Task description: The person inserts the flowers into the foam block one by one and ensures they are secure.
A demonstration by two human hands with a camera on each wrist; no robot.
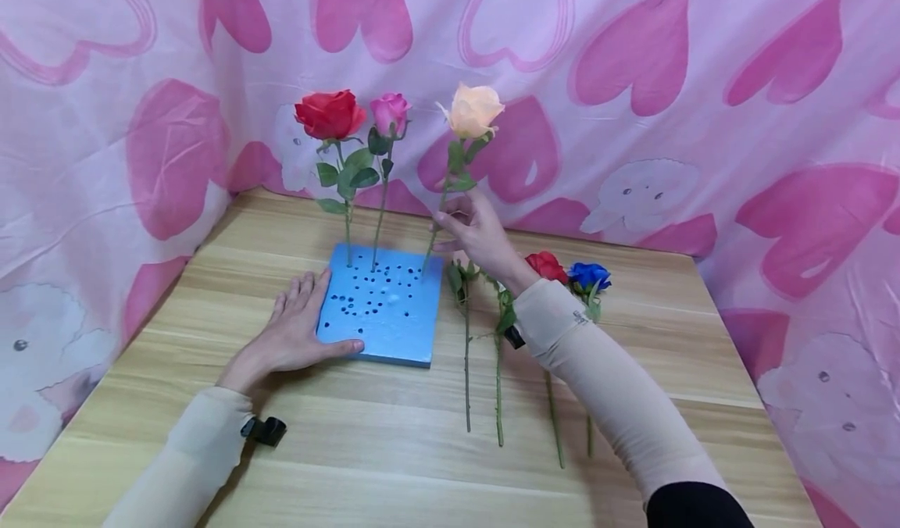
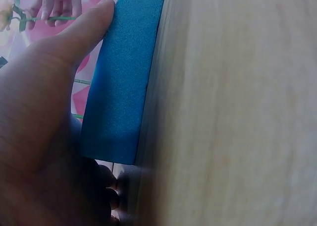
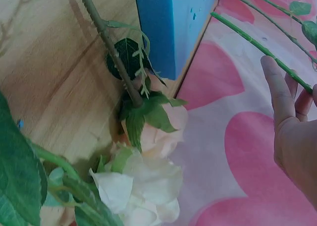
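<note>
While pink heart-printed cloth [image 1: 703, 137] borders the far, left and right edges of the wooden tabletop [image 1: 373, 450], your blue foam block [image 1: 383, 340] sits left of the middle, with a strip of wood between its far side and the cloth. On the near side, wood runs toward you between your left sleeve [image 1: 183, 450] and your right sleeve [image 1: 605, 387]. Room is tighter on the right: four stems [image 1: 500, 403] lie near the block, cut ends pointing near, and your right sleeve crosses above some of them. Their heads include a lying red rose [image 1: 546, 266], a blue rose [image 1: 589, 276] farthest right and, in the right wrist view, a white rose [image 3: 153, 191] beside a pale pink rose [image 3: 153, 132]. A standing red rose [image 1: 329, 114] and a purple-pink rose [image 1: 389, 112] rise from the block's far left part.

Your left hand [image 1: 298, 329] is spread wide, thumb at the block's near edge, the other fingers along its left side. Your right hand [image 1: 478, 227] is narrowed to a pinch on the stem of the peach rose [image 1: 473, 112], which leans right, flower up. Its lower end is at the block's far right corner; you cannot tell whether it sits in a hole.
</note>
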